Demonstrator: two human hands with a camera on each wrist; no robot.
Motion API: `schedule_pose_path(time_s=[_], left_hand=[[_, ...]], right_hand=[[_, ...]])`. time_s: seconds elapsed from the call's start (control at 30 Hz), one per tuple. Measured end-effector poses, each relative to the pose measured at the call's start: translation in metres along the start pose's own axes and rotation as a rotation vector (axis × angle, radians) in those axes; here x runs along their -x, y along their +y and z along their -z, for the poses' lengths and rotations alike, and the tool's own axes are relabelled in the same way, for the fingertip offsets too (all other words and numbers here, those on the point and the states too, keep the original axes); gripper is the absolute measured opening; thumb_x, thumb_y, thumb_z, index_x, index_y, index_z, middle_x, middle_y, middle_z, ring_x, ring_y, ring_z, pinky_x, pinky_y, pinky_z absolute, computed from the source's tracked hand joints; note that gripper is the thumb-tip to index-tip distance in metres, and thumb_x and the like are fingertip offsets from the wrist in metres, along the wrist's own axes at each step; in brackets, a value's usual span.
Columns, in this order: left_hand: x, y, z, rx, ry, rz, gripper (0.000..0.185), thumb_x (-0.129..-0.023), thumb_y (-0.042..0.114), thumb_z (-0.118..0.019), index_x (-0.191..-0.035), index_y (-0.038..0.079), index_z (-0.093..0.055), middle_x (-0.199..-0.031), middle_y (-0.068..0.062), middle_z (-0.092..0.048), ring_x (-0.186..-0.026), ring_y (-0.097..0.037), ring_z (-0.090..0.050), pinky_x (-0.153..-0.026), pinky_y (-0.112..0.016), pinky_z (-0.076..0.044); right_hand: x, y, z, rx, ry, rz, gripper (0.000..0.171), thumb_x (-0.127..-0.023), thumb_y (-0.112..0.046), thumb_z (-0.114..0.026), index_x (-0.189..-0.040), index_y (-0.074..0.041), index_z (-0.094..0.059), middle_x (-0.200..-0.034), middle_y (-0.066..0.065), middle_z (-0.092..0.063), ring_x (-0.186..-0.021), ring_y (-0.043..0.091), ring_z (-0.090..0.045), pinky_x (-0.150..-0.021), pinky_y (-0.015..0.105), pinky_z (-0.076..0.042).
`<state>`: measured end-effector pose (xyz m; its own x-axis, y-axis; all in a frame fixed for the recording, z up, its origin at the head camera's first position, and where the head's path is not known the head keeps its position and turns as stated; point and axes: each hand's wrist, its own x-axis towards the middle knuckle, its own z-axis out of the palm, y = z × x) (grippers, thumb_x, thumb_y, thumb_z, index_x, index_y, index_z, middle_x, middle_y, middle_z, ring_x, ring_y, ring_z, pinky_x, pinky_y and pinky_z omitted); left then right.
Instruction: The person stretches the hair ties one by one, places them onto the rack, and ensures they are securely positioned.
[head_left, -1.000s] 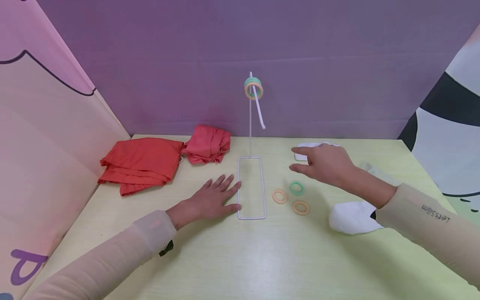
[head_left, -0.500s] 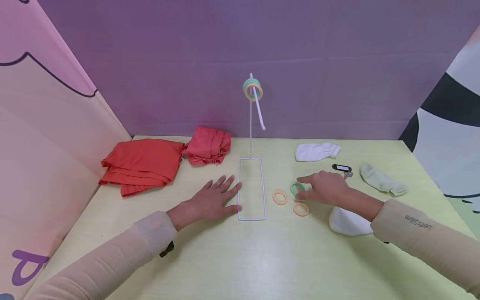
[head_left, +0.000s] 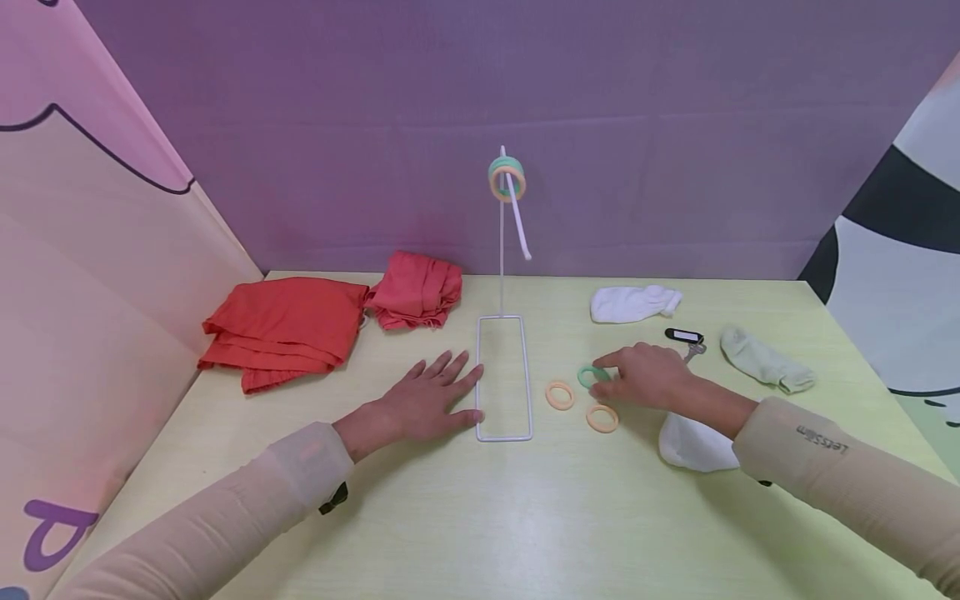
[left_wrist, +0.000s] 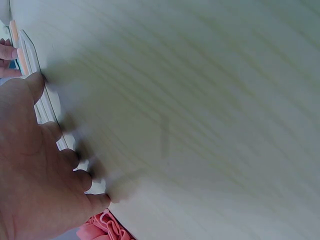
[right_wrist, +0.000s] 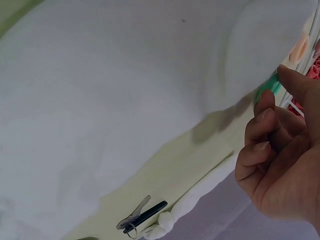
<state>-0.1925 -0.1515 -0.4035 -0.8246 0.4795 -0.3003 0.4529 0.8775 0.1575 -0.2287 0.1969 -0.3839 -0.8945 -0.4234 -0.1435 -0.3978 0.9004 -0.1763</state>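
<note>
Two rings (head_left: 507, 179) already hang on the stand's hook; three lie on the desk (head_left: 450, 517). Your right hand (head_left: 645, 377) pinches the green ring (head_left: 588, 376), not yet lifted, between the two orange rings (head_left: 559, 395). Your left hand (head_left: 427, 404) lies flat, fingers spread, against the stand base (head_left: 503, 377).

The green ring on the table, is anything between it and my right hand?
No. In the head view the right hand is already at the green ring, its fingertips on it, with nothing in between. The two orange rings lie beside it on the table, not in the way.
</note>
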Motion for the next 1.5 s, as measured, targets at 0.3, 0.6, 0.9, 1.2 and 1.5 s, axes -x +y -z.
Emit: schedule_pose_path(time_s=[0.3,0.6,0.9,1.2,1.5], left_hand=[[0.0,0.001,0.002,-0.002,-0.005,0.007,0.079,-0.098,0.068,-0.039,-0.162,0.03,-0.011,-0.171,-0.003,-0.003,-0.158,-0.031,-0.001,-0.125,-0.058,-0.009],[0.001,0.001,0.002,0.0,-0.003,0.002,0.079,-0.098,0.068,-0.038,-0.162,0.03,-0.011,-0.171,-0.003,-0.003,-0.158,-0.031,-0.001,-0.125,-0.058,-0.009],[0.002,0.001,0.002,0.016,0.009,-0.015,0.078,-0.099,0.066,-0.04,-0.162,0.028,-0.014,-0.171,-0.006,-0.004,-0.158,-0.033,-0.001,-0.125,-0.06,-0.009],[0.001,0.002,0.002,0.012,-0.002,-0.004,0.078,-0.099,0.066,-0.041,-0.162,0.029,-0.014,-0.171,-0.005,-0.005,-0.158,-0.033,-0.001,-0.125,-0.06,-0.01],[0.004,0.004,0.005,0.022,-0.012,0.0,0.078,-0.099,0.064,-0.042,-0.162,0.028,-0.014,-0.171,-0.005,-0.005,-0.158,-0.033,-0.002,-0.125,-0.06,-0.009]], right_hand=[[0.0,-0.002,-0.001,0.003,0.127,0.073,0.036,-0.09,-0.038,-0.066,-0.12,-0.02,-0.072,-0.062,-0.009,-0.06,-0.056,0.009,-0.05,-0.043,0.028,-0.036],[0.015,-0.027,0.043,0.012,0.449,0.201,0.032,-0.09,-0.034,-0.07,-0.119,-0.022,-0.072,-0.056,-0.011,-0.052,-0.047,0.006,-0.041,-0.042,0.026,-0.03],[0.054,-0.076,0.102,0.107,1.009,0.573,0.026,-0.092,-0.033,-0.065,-0.111,-0.02,-0.075,-0.053,-0.008,-0.052,-0.046,0.005,-0.041,-0.04,0.024,-0.027],[0.068,-0.111,0.132,-0.009,1.212,0.725,0.025,-0.094,-0.03,-0.066,-0.113,-0.017,-0.076,-0.054,-0.003,-0.055,-0.044,0.012,-0.041,-0.04,0.029,-0.025],[0.036,-0.117,0.133,0.149,1.241,0.67,0.031,-0.087,-0.02,-0.073,-0.117,-0.019,-0.073,-0.05,0.0,-0.049,-0.043,0.017,-0.041,-0.04,0.029,-0.021]])
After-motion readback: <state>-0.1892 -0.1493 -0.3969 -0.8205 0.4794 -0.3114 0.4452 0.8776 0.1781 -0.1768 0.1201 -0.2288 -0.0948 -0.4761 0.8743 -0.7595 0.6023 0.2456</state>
